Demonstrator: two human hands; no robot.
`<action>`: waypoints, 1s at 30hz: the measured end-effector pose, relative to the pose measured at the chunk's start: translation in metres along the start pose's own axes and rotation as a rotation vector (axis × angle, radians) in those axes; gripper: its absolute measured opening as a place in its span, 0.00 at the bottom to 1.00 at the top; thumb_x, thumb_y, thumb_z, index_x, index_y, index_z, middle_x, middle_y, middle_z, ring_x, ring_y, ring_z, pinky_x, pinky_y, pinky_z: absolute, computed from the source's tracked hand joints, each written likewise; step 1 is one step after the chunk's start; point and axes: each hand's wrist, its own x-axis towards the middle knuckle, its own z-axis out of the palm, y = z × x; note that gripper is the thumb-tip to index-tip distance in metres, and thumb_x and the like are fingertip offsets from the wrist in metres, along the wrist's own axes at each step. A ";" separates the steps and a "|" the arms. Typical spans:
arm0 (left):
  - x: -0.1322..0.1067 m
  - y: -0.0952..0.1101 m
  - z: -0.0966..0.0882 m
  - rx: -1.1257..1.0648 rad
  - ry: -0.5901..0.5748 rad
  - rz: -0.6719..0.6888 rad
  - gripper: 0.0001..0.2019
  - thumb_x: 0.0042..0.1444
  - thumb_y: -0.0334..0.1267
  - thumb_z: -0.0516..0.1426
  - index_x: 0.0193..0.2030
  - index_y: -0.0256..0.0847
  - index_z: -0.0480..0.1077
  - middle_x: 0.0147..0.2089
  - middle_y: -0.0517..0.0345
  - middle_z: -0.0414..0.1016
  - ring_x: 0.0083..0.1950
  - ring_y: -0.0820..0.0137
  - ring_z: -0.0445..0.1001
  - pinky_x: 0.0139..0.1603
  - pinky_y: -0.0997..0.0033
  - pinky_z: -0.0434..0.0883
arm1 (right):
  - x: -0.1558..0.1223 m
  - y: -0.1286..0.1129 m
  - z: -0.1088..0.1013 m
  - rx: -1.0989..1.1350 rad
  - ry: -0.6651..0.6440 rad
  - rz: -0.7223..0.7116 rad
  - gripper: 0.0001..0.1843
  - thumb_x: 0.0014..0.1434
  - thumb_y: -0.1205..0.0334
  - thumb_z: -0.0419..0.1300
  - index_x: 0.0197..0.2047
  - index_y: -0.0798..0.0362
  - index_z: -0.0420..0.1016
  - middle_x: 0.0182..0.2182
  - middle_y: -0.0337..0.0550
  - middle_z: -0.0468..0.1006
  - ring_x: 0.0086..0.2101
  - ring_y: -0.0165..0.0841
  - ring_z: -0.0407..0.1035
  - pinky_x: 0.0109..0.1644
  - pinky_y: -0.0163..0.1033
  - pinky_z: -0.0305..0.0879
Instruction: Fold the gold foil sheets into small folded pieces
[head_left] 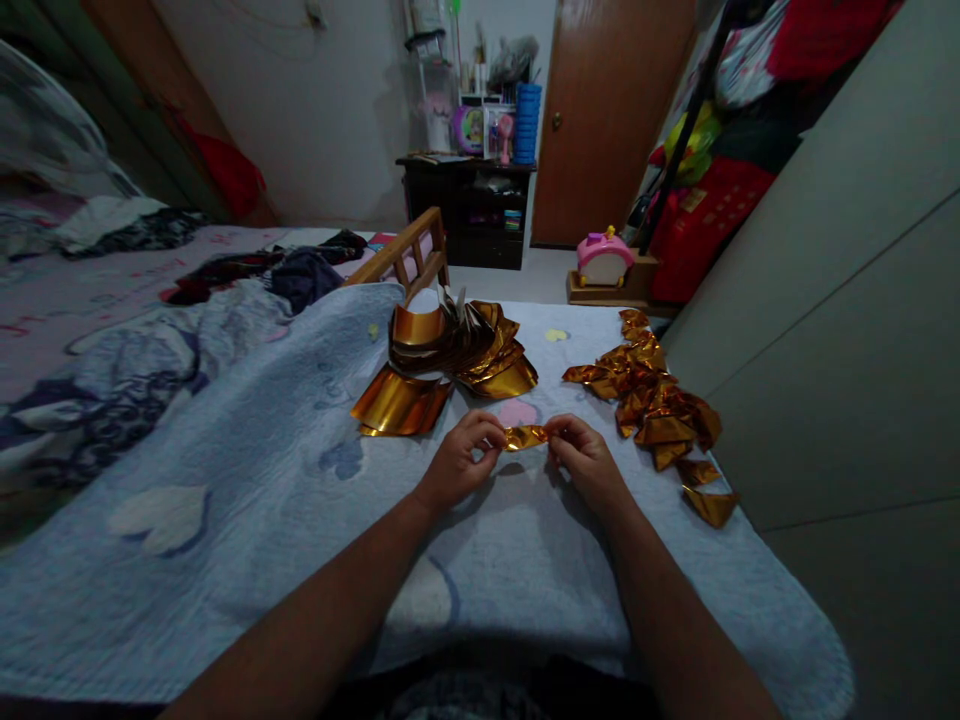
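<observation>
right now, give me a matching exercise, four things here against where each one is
1. small gold foil piece
2. stack of gold sheets
3. pile of folded gold pieces
4. pink toy

A. beside the brown door
B. pinched between left hand and right hand
C. on the blanket, far right
D. on the blanket, beyond the left hand

Pairs: 1-B, 2-D, 3-C, 4-A

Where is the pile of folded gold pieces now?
Head view: the folded pile lies on the blanket, right of the right hand, which holds a foil piece with the left hand.
</observation>
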 end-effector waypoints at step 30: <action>0.004 -0.013 -0.002 -0.236 0.071 -0.334 0.23 0.55 0.36 0.61 0.58 0.44 0.66 0.49 0.54 0.72 0.40 0.73 0.71 0.38 0.73 0.70 | 0.009 -0.008 -0.033 0.219 0.828 -0.335 0.14 0.54 0.56 0.65 0.39 0.50 0.66 0.25 0.34 0.78 0.17 0.26 0.67 0.22 0.32 0.65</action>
